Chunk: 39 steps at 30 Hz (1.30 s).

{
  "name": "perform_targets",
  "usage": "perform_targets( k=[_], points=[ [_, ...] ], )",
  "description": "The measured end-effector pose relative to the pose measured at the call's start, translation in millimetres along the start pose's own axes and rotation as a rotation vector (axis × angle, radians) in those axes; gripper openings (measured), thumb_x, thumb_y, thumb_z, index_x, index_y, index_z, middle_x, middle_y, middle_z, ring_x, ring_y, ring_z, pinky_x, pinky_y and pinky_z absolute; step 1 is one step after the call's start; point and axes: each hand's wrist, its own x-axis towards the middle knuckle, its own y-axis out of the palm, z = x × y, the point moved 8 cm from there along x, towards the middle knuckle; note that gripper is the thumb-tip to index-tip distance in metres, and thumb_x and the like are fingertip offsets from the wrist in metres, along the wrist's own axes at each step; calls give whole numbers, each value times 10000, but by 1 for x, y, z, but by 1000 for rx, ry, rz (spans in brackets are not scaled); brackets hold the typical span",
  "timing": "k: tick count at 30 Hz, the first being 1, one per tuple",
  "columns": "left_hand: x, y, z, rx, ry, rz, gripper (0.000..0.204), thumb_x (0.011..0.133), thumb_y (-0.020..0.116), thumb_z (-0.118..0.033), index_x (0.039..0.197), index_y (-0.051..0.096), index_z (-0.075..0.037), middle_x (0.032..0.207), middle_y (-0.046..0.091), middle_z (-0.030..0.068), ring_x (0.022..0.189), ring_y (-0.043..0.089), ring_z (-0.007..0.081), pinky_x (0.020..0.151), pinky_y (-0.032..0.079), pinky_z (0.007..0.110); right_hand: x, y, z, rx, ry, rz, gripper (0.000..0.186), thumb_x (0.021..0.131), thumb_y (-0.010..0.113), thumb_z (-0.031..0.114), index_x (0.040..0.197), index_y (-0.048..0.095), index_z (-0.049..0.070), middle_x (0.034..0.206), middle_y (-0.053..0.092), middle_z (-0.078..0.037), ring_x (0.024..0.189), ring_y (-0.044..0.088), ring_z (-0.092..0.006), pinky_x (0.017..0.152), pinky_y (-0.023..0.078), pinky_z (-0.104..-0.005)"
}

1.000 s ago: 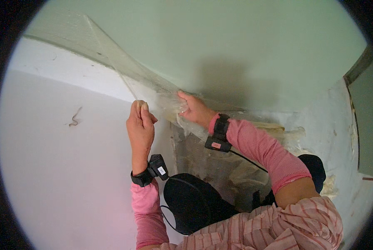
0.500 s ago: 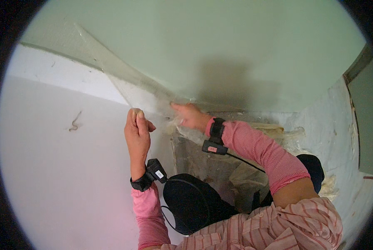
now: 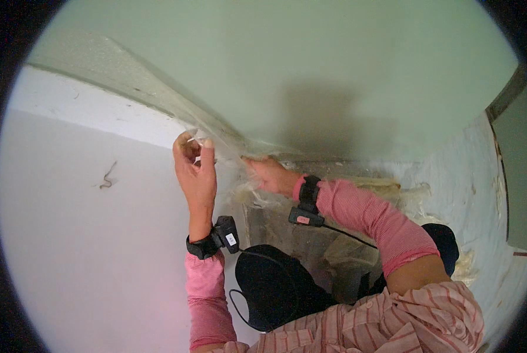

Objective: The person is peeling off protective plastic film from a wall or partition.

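Note:
A clear plastic film (image 3: 151, 73) runs slantwise along the foot of the pale green wall, and its loose edge comes down to both hands. My left hand (image 3: 195, 167) is raised beside that edge, fingers curled and thumb upright. A bit of film shows at its fingertips, loosely held. Just to the right, my right hand (image 3: 270, 175) grips a bunched part of the same film, its index finger and thumb pointing left. Crumpled film hangs below this hand. Its lower fingers are partly hidden.
A pale green wall (image 3: 245, 53) stands ahead, with a white ledge (image 3: 98, 100) at its foot on the left. A white surface (image 3: 87, 247) fills the left side. Crumpled plastic (image 3: 351, 253) lies by my dark-clothed knees (image 3: 275, 282). Cables hang from both wrist devices.
My left hand has turned and its tight pinch has loosened. The film edge beside it has gone from taut to slack. My right hand has shifted slightly down.

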Motion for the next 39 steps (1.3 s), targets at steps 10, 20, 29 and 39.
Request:
perform_targets(
  k=[10,20,29,39],
  points=[
    [24,-6,-68,170,115,-60,391,803,585,-243,1049,459,34,712,541,96,613,493,157,587,425,285,-27,-24,84,-162,-126,39,594,718,526,50,1274,319,24,1073,519,-198,925,548,-319,828,436,-358],
    [25,-31,-142,729,131,-99,271,847,474,-228,728,513,12,621,530,214,586,518,387,519,402,426,-51,-30,101,-49,-160,95,545,752,522,56,1260,334,-2,945,553,-137,829,539,-279,747,425,-376],
    [46,11,-123,561,24,2,316,879,446,-250,716,494,17,545,513,181,461,545,292,488,422,374,-34,-52,-38,668,186,0,210,844,567,256,921,548,62,769,552,-26,656,540,-180,645,474,-338],
    [23,-15,-95,349,-123,-62,313,905,436,-229,709,456,14,481,456,115,383,516,183,411,410,286,-11,-97,72,67,-192,8,214,806,592,258,937,576,89,788,527,-30,695,491,-160,632,424,-293]
  ],
)
